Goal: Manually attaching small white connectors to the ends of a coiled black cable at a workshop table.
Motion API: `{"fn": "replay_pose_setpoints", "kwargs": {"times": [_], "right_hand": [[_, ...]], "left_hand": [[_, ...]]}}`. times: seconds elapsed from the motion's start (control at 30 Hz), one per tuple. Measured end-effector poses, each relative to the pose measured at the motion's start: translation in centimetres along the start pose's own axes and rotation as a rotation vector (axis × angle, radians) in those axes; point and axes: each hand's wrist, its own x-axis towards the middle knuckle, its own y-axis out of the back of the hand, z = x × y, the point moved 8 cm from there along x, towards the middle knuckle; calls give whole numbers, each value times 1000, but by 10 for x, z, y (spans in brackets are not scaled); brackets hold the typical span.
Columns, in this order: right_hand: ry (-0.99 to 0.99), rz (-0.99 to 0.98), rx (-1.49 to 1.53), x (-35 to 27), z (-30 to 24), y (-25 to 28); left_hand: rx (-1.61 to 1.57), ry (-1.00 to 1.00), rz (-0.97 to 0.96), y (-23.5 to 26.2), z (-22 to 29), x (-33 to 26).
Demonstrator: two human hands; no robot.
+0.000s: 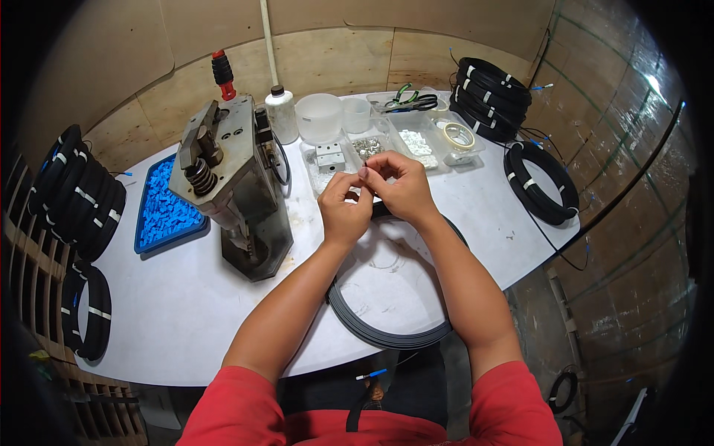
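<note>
The left hand (pixel 347 204) and right hand (pixel 404 187) meet, thumbs and fingers pinched together; what they grip is hidden. The cable coil (pixel 387 340) rests on the surface (pixel 178 312) beneath the forearms (pixel 297 305).

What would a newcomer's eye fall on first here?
Probably the blue tray of blue pieces, left of the press. Next, the left hand and right hand, meeting near the grey coil. Stacked black coils rise at the left and back right of the table.
</note>
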Motion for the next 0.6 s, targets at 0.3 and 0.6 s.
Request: {"fn": "replay_pose_setpoints", "kwargs": {"times": [0.3,0.6], "right_hand": [[-38,-3,65,0,8,-1],[-72,-12,118,-1,6,-3]], "left_hand": [[6,-9,9,1,-1,0],[2,-7,13,1,-3,0]]}}
